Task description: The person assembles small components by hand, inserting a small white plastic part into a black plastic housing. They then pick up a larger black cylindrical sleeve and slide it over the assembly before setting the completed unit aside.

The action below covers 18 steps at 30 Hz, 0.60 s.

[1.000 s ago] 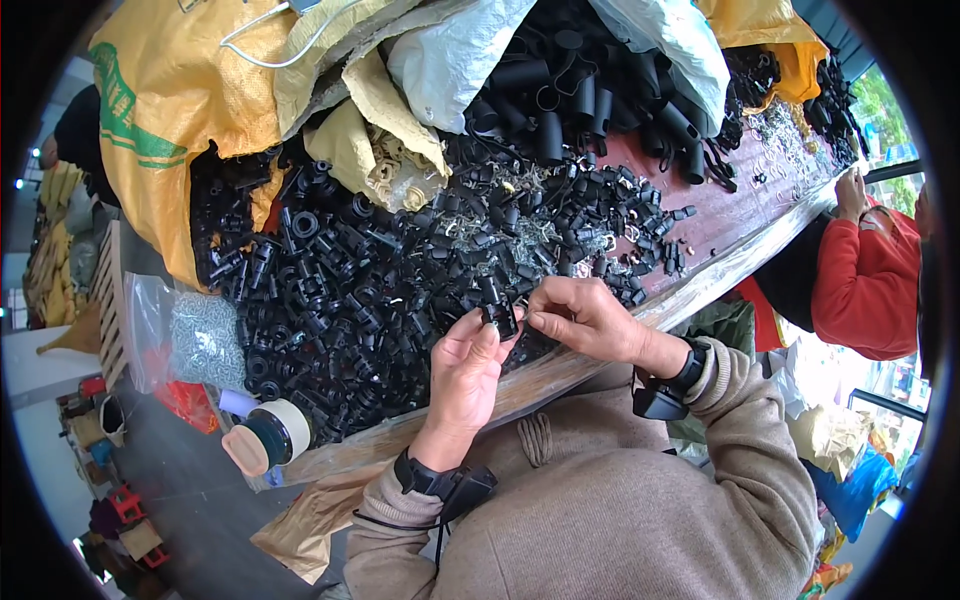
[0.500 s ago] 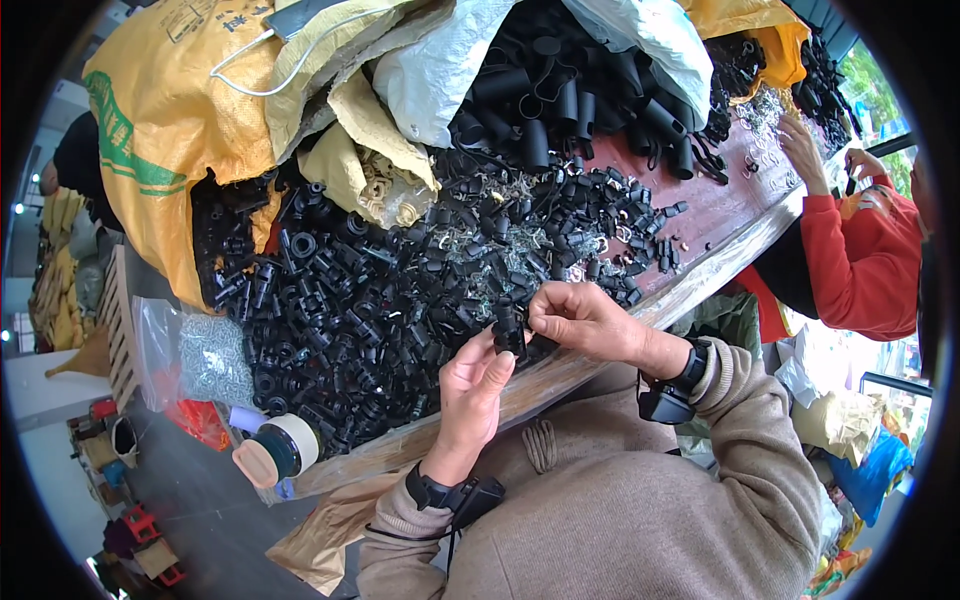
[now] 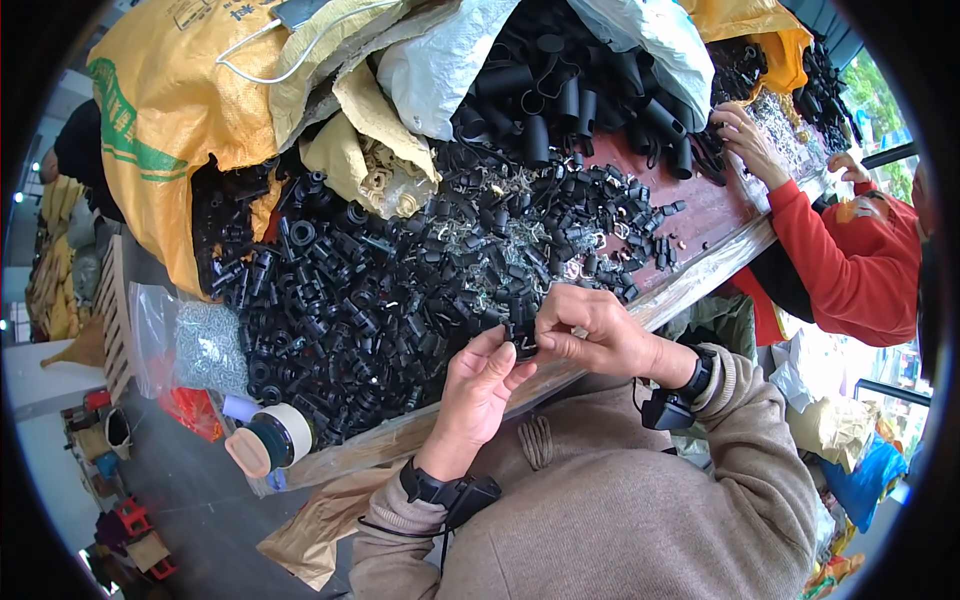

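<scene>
Over the front edge of the table my two hands meet around a small black plastic part point(image 3: 521, 343). My left hand point(image 3: 478, 385) pinches it between thumb and fingers. My right hand point(image 3: 590, 330) is closed at the part's right side, fingertips against it; a small pale bit shows there, too small to name. Beyond my hands lies a wide heap of black plastic fittings point(image 3: 330, 310). Smaller black pieces point(image 3: 590, 215) mixed with thin metal clips or springs point(image 3: 480, 230) spread to its right.
Yellow woven sack point(image 3: 150, 150) at far left; white sack point(image 3: 430, 80) with black tubes point(image 3: 570, 105) at the back. Bag of small silvery parts point(image 3: 210, 345) and a round container point(image 3: 285, 440) at the left corner. Red-sleeved person point(image 3: 840, 260) works at right. Wooden table edge point(image 3: 690, 275).
My right hand has moved in against the black part, which is now turned and more covered by fingers. The red-sleeved person's hand has reached left over the table.
</scene>
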Tool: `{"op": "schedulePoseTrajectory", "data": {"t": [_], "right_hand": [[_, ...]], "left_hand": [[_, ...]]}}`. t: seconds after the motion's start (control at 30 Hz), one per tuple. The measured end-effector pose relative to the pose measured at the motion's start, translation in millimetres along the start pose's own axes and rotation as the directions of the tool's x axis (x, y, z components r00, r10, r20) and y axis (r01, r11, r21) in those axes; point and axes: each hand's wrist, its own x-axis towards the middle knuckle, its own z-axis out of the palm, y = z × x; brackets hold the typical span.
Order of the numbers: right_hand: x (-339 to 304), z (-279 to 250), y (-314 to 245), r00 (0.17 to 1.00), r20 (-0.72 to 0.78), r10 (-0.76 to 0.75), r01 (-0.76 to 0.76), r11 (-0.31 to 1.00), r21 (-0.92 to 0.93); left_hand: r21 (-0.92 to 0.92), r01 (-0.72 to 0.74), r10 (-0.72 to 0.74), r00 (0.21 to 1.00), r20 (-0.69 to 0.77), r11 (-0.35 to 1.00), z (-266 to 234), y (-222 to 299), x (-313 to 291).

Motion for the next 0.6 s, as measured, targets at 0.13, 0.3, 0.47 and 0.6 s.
{"op": "schedulePoseTrajectory", "data": {"t": [0.13, 0.3, 0.47, 0.6], "right_hand": [[-6.2, 1.2, -6.7, 0.998, -0.047, -0.041, 0.035, 0.991, -0.129], [-6.4, 0.8, -8.3, 0.992, -0.099, 0.082, -0.098, 0.980, -0.174], [-4.1, 6.8, -3.1, 0.997, -0.043, 0.064, -0.069, 0.989, -0.133], [-3.2, 3.6, -2.6, 0.942, -0.014, 0.335, -0.304, 0.871, 0.385]], "left_hand": [[-0.006, -0.040, 0.040, 0.999, 0.006, 0.999, 2.5, -0.6, -3.9], [-0.042, -0.148, 0.151, 0.987, 0.052, 0.988, 4.0, -2.4, -1.3], [-0.055, -0.194, 0.199, 0.974, 0.112, 0.979, -2.6, -1.3, 4.2], [-0.077, -0.072, 0.082, 0.987, 0.136, 0.994, -1.4, 5.2, 6.1]]}}
